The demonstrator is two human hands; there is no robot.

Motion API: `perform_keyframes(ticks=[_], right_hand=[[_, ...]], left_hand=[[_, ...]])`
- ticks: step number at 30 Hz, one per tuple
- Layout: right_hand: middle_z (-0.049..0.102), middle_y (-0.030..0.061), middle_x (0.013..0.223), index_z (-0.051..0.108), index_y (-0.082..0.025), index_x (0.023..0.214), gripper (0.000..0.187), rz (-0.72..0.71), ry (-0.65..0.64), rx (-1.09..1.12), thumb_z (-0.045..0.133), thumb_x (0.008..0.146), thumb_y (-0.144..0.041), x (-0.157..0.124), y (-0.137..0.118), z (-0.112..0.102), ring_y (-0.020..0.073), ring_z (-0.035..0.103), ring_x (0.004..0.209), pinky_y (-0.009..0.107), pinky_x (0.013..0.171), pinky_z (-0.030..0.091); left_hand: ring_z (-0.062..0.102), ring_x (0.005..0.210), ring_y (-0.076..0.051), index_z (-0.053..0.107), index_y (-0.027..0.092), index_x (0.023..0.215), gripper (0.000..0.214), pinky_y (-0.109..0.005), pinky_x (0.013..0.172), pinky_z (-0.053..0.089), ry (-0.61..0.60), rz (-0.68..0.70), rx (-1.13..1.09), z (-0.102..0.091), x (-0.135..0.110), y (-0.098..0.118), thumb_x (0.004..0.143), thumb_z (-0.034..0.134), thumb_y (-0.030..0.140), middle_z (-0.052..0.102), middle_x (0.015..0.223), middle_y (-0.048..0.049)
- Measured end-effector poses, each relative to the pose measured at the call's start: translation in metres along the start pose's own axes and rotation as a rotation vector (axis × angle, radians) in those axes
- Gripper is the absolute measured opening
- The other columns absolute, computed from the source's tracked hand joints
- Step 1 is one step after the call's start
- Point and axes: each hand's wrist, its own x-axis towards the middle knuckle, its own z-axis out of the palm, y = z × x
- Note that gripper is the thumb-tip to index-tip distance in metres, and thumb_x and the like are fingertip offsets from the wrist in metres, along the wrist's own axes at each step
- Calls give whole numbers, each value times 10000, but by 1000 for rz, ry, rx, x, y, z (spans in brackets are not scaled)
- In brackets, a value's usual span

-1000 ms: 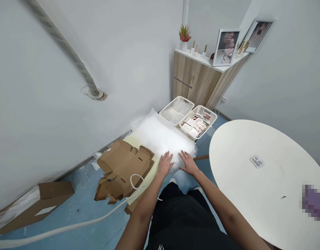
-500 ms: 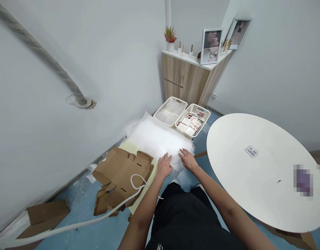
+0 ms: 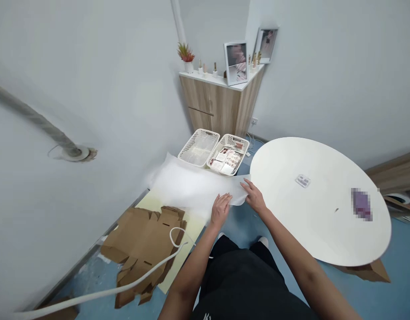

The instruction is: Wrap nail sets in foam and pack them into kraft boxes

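White, thin, translucent foam sheets [image 3: 191, 182] lie in a stack in the middle, their right part reaching out past the light yellow surface beneath. My left hand [image 3: 220, 210] rests on the sheet near its front edge, fingers stretched out flat. At the right end, my right hand [image 3: 255, 196] grips the edge of a foam sheet between thumb and fingers. The thumb is partly hidden. Flattened brown cardboard boxes [image 3: 143, 235] lie in front of the foam, left of my left forearm.
Behind the foam stand a white basket of clear plastic pieces [image 3: 195, 163] and another with printed cards [image 3: 238, 166]. A round white table [image 3: 291, 213] is close on the right. A white cable [image 3: 125, 287] crosses the cardboard. A wooden cabinet [image 3: 221, 102] stands behind.
My hands have moved together with the sheet's right end, which now stretches out flatter toward the table. The camera view has turned rightward.
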Motion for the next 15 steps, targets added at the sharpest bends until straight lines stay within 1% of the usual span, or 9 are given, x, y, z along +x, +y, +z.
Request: perform_keyframes(ticks=[3,5,7,9,11,13,15], right_hand=[[569,82,1356,574,-208,1281,665,53,117,29,391,682,15,-24,43,-25,224,550,1205,415,971,509],[618,74,1290,603,-204,1236,648,107,182,10,380,671,22,-44,72,-46,218,550,1207,438,1009,492],[625,73,1278,614,-199,1214,631,170,228,-32,375,675,25,-66,101,-70,224,527,1234,467,1033,474],[619,76,1287,619,-196,1211,618,237,249,-80,377,687,24,-91,131,-93,237,500,1258,491,1036,467],[615,83,1292,624,-192,1207,605,314,249,-124,379,697,21,-119,160,-115,248,482,1266,499,1022,474],[618,95,1284,634,-182,1195,585,395,243,-161,378,708,16,-150,188,-131,257,473,1262,497,1007,483],[623,105,1272,643,-173,1186,568,463,225,-185,380,716,8,-180,213,-141,265,471,1254,498,1003,481]], left_hand=[[541,1267,-168,569,252,1298,418,-459,1136,370,-53,63,-31,29,24,34,969,330,157,619,1330,-38],[518,1292,-176,562,249,1307,426,-468,1139,363,-117,103,-34,53,38,57,964,329,154,604,1349,-45],[467,1339,-188,545,240,1327,436,-479,1150,338,-197,131,-19,81,50,79,962,322,156,573,1385,-57],[384,1399,-221,508,229,1364,451,-509,1157,309,-289,135,26,113,57,98,952,336,169,495,1458,-79],[283,1448,-276,449,220,1414,494,-556,1154,280,-392,115,94,145,60,114,924,387,189,371,1539,-107],[206,1469,-321,389,217,1453,569,-594,1149,252,-499,92,162,175,61,126,887,435,200,272,1583,-120],[181,1474,-329,351,223,1473,613,-600,1151,234,-584,86,209,202,60,135,867,437,189,246,1593,-117]])
